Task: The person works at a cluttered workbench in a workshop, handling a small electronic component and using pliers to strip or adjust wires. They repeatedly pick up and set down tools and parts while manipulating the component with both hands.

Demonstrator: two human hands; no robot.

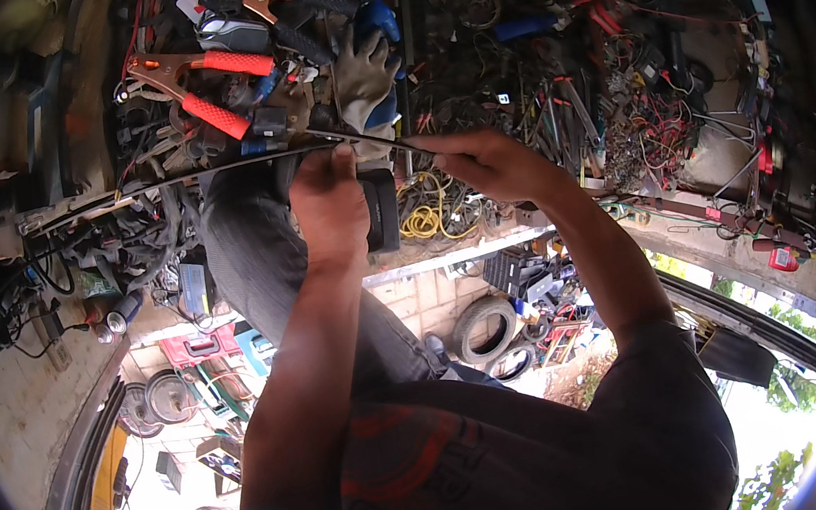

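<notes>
My left hand (330,203) is closed, thumb on top, round a long thin dark strip (207,170) that runs far out to the left. My right hand (494,167) pinches the end of a slim, dark, pointed piece (370,140). Its narrow tip reaches left, just above my left thumb. Whether this piece and the strip are joined, I cannot make out. Just beyond my hands lies a grey and blue work glove (367,73). Jumper cable clamps with red grips (216,116) lie beyond and to the left.
A coil of yellow cable (424,221) lies close below my right hand. Tangled wires (648,112) and pliers (573,110) cover the right side. Spray cans (121,316) stand at left. On the floor are a tyre (485,329) and a red case (201,346).
</notes>
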